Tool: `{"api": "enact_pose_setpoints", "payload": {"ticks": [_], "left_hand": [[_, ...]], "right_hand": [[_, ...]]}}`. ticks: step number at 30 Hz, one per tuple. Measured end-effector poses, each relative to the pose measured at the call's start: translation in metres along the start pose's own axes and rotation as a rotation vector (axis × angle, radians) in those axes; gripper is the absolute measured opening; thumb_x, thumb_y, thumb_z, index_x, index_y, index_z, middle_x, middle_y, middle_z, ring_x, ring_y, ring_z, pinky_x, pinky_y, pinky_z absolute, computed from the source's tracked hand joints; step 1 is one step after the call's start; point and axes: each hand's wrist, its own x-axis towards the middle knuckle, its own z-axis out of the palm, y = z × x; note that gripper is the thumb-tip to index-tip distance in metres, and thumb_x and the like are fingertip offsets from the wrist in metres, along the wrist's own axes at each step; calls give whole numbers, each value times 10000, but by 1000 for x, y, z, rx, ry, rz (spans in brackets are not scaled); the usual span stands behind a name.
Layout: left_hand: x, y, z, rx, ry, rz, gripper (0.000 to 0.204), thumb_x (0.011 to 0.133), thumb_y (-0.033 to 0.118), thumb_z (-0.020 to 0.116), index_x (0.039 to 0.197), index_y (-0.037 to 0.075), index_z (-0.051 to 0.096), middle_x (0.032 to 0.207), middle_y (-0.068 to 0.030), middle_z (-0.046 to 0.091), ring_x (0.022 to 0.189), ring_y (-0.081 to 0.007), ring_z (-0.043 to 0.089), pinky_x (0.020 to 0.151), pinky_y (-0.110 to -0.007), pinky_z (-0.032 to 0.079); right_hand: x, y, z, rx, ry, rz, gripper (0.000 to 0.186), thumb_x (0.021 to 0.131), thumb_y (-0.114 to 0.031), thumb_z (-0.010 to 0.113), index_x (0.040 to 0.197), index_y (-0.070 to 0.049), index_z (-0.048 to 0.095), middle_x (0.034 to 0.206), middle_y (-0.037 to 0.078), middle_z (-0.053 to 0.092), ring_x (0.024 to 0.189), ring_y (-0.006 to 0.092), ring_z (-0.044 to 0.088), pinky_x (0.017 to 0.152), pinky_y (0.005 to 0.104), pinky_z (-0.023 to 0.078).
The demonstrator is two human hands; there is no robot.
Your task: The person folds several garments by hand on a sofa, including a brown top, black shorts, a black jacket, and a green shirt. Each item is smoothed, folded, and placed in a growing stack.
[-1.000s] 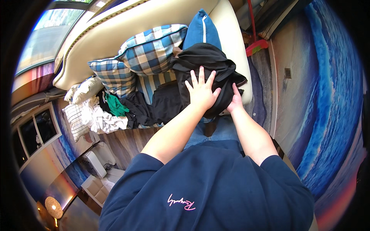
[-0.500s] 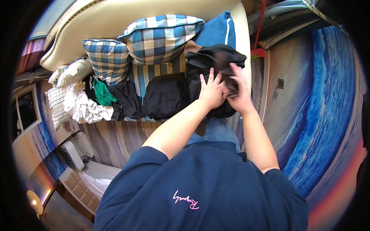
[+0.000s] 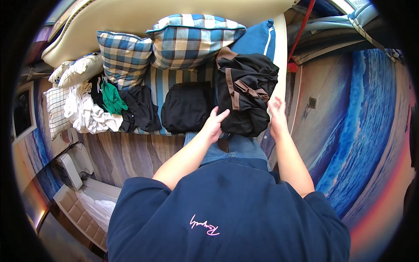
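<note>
A bundle of black cloth with brown trim (image 3: 246, 89) lies rumpled at the right end of the striped sofa, right in front of me. My left hand (image 3: 213, 126) is at its lower left side, thumb and a finger spread apart; its other fingers are partly hidden. On the opposite side, my right hand (image 3: 277, 115) is beside the bundle's right edge, fingers loosely extended and not closed on the cloth. Just left of the bundle sits a neatly folded black garment (image 3: 187, 107). I cannot tell what kind of garment the bundle is.
Further left lie a dark garment (image 3: 140, 109), a green cloth (image 3: 114, 98) and crumpled white clothes (image 3: 89, 114). Plaid cushions (image 3: 196, 41) and a blue cushion (image 3: 255, 40) lean against the cream sofa back (image 3: 113, 17). A wave-patterned surface (image 3: 349, 126) is at the right.
My hands have parted from on top of the black cloth to its two sides and lower. Brown trim now shows across its top. The view has shifted slightly.
</note>
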Motion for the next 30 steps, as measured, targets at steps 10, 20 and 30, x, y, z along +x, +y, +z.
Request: {"api": "enact_pose_setpoints", "payload": {"ticks": [10,20,30], "left_hand": [[-15,19,29,66,-306,30,425,860,60,705,1264,4,588,1164,-110,671,1034,-230,663,924,-365,535],[-61,20,25,-185,-128,-393,281,904,51,618,1167,-38,576,1122,-155,669,952,-261,701,847,-362,603],[27,97,56,-375,-52,116,505,1033,310,478,1396,-33,405,1365,-270,499,1270,-356,517,1091,-459,432]], "right_hand": [[-22,-5,-43,752,-629,556,396,934,-120,565,1281,70,564,1196,166,673,1073,245,671,952,364,533],[-69,-17,-68,920,-658,859,483,1032,-280,395,1435,-17,446,1384,179,555,1252,324,566,1050,488,466],[32,-94,24,733,-301,458,457,1025,-413,477,1225,-3,505,1142,182,660,922,267,683,800,385,545]]}}
